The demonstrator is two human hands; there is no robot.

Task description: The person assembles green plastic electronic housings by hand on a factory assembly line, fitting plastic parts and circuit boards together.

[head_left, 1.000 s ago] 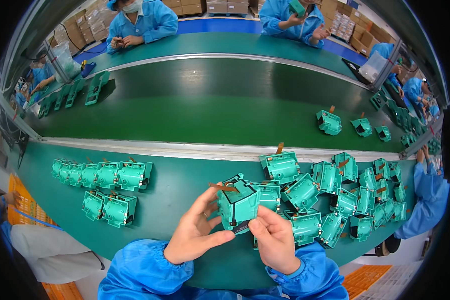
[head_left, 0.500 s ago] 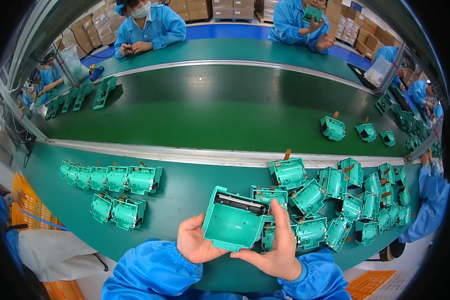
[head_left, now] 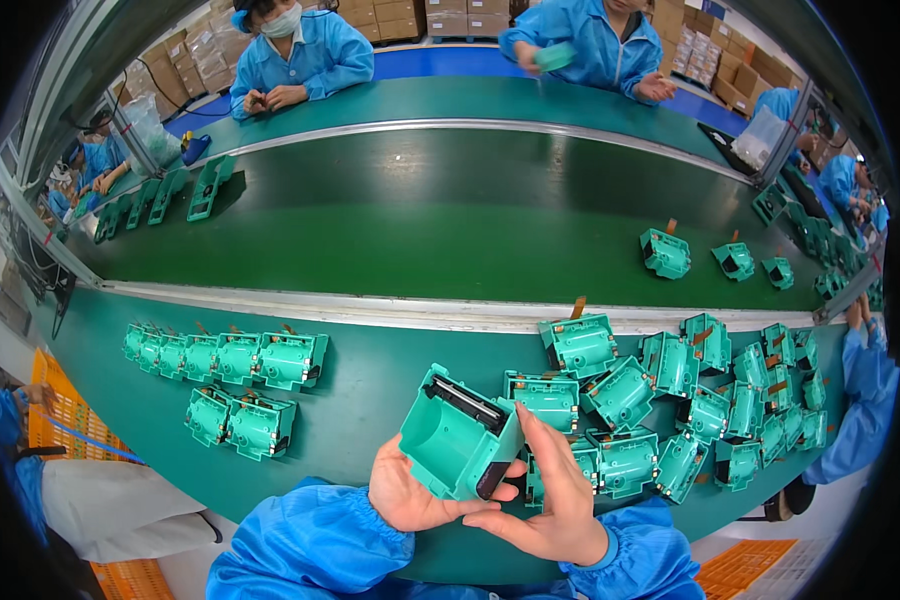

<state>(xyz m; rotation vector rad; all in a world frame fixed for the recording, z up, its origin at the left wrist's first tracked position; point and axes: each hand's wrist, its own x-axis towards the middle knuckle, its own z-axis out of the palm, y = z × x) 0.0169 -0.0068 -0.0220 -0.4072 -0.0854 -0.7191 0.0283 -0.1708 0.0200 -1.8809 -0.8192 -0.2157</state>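
Observation:
Above the near edge of the table I hold a green plastic housing [head_left: 448,445], its hollow side turned up toward me. A black strip with a silvery bar runs along its far inner wall, and a black panel shows on its right side. My left hand [head_left: 402,495] is closed round its lower left, palm beneath. At the right side, my right hand [head_left: 562,510] grips it with the fingers along the wall and the thumb near the bottom. Some of the fingertips are hidden behind the housing.
Several similar housings [head_left: 625,462] crowd the table [head_left: 360,390] on the right; more housings [head_left: 262,425] stand in rows on the left. Beyond a pale rail [head_left: 370,303], a green belt [head_left: 400,240] carries other green parts. Co-workers in blue sit across it. Orange crates [head_left: 745,570] flank the table.
Both my hands have turned the housing, so its black right side panel now shows. Across the belt, a co-worker's hand has lowered a green part toward the left.

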